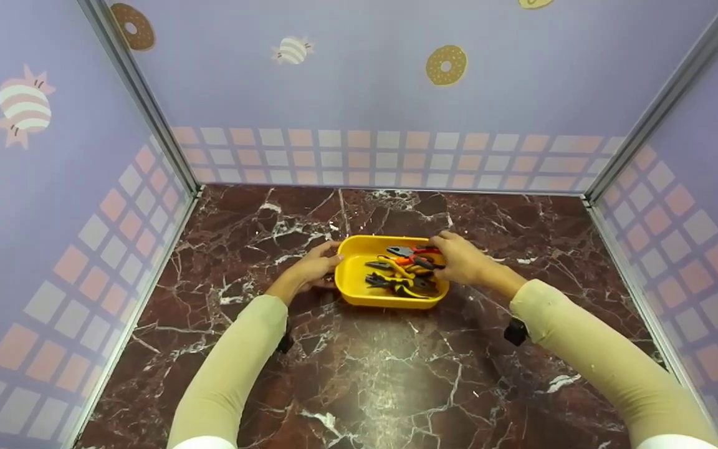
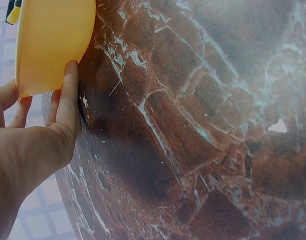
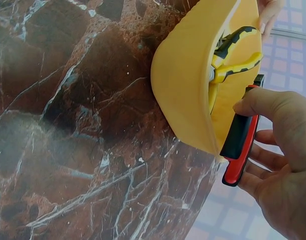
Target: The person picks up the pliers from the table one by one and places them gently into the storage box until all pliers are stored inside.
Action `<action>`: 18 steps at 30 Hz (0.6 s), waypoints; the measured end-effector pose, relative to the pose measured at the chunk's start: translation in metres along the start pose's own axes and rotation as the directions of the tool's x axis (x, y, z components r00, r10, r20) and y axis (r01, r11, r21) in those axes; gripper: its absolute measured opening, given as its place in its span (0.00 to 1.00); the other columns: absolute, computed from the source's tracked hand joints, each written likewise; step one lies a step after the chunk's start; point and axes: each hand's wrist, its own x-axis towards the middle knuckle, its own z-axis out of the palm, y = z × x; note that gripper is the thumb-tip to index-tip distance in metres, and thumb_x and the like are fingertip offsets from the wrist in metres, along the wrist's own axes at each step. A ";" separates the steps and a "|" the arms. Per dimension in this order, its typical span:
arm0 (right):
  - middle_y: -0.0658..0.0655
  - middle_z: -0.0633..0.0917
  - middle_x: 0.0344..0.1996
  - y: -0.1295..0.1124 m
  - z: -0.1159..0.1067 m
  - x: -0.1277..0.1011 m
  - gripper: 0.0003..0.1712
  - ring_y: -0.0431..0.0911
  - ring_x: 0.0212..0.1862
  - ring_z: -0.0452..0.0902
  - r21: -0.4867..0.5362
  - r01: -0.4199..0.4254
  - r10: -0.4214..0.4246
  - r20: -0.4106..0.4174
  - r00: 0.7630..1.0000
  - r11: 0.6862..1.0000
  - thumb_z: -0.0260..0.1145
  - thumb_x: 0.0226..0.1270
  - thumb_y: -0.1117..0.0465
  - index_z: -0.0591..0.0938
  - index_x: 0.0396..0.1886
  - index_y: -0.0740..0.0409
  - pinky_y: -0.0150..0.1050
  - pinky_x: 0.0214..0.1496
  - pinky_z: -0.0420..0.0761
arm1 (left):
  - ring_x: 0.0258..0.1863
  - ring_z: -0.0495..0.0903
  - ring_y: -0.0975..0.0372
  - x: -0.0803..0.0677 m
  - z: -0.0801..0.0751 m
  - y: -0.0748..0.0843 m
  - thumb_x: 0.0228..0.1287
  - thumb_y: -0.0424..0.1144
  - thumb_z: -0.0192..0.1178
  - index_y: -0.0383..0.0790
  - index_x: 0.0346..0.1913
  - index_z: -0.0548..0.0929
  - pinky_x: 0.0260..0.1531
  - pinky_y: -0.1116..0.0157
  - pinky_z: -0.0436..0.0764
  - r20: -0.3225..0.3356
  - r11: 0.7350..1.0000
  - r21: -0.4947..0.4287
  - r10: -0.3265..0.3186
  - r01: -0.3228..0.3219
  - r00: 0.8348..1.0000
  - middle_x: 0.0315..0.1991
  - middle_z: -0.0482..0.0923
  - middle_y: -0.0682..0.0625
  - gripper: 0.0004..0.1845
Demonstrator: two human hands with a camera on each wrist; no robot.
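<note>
A yellow plastic box (image 1: 353,277) sits on the marbled surface with several pliers inside. My left hand (image 1: 310,267) holds its left end, thumb at the rim and fingers against the outer wall (image 2: 55,45). At the other end, my right hand (image 1: 460,259) pinches the red-and-black handles (image 3: 241,142) of a pair of pliers, whose grey head (image 1: 399,251) points left inside the box. Pliers with yellow-and-black handles (image 3: 237,57) lie nearer the front wall. Between them are pliers with yellow handles (image 1: 401,269), partly overlapped by others.
Dark red marbled tabletop (image 1: 384,374) surrounds the box. Lilac panels with printed sweets and checks stand at the back (image 1: 365,93), left (image 1: 85,187) and right (image 1: 677,206). A black strap piece (image 1: 515,332) shows under the right sleeve.
</note>
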 end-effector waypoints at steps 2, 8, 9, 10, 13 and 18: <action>0.68 0.81 0.54 -0.001 0.001 0.001 0.37 0.62 0.54 0.79 0.004 -0.006 0.006 -0.005 1.000 1.000 0.80 0.54 0.64 0.78 0.64 0.69 0.59 0.59 0.80 | 0.58 0.84 0.48 0.000 0.001 -0.001 0.85 0.40 0.53 0.50 0.77 0.69 0.41 0.55 0.89 0.005 1.000 -0.003 0.001 -0.001 1.000 0.65 0.76 0.36 0.23; 0.68 0.82 0.53 0.000 0.006 0.005 0.36 0.62 0.54 0.79 0.015 -0.007 0.008 -0.033 0.999 1.000 0.79 0.53 0.63 0.79 0.62 0.70 0.57 0.61 0.80 | 0.56 0.84 0.48 -0.001 0.002 -0.003 0.85 0.40 0.54 0.51 0.78 0.69 0.40 0.55 0.89 0.012 1.000 -0.023 -0.003 0.003 1.000 0.63 0.78 0.35 0.24; 0.68 0.82 0.53 0.000 0.007 0.006 0.36 0.63 0.54 0.79 0.015 -0.007 0.008 -0.037 0.999 1.000 0.80 0.53 0.63 0.79 0.62 0.71 0.57 0.62 0.80 | 0.55 0.84 0.48 -0.001 0.002 -0.003 0.85 0.40 0.54 0.51 0.77 0.69 0.40 0.55 0.89 0.010 1.000 -0.023 -0.001 0.001 1.000 0.63 0.78 0.35 0.24; 0.69 0.82 0.53 0.000 0.007 0.007 0.36 0.63 0.55 0.79 0.017 -0.010 0.011 -0.040 0.999 1.000 0.80 0.53 0.63 0.79 0.62 0.71 0.58 0.62 0.79 | 0.55 0.84 0.48 -0.001 0.002 -0.002 0.85 0.40 0.54 0.51 0.77 0.69 0.40 0.55 0.89 0.008 1.000 -0.025 0.002 -0.002 1.000 0.63 0.78 0.35 0.23; 0.69 0.81 0.54 0.000 0.010 0.010 0.36 0.64 0.56 0.79 0.024 -0.018 0.019 -0.037 0.999 1.000 0.80 0.55 0.62 0.79 0.63 0.71 0.58 0.63 0.79 | 0.56 0.84 0.48 0.000 0.001 -0.002 0.85 0.40 0.54 0.50 0.77 0.69 0.41 0.55 0.90 0.004 1.000 -0.026 0.007 -0.007 1.000 0.63 0.77 0.35 0.23; 0.69 0.82 0.53 -0.001 0.014 0.014 0.35 0.64 0.55 0.79 0.022 -0.024 0.024 -0.015 1.000 0.999 0.79 0.59 0.61 0.79 0.64 0.70 0.59 0.62 0.79 | 0.58 0.84 0.47 0.000 0.001 0.000 0.85 0.40 0.54 0.51 0.79 0.67 0.42 0.54 0.90 0.008 1.000 -0.016 -0.001 0.001 1.000 0.65 0.78 0.36 0.25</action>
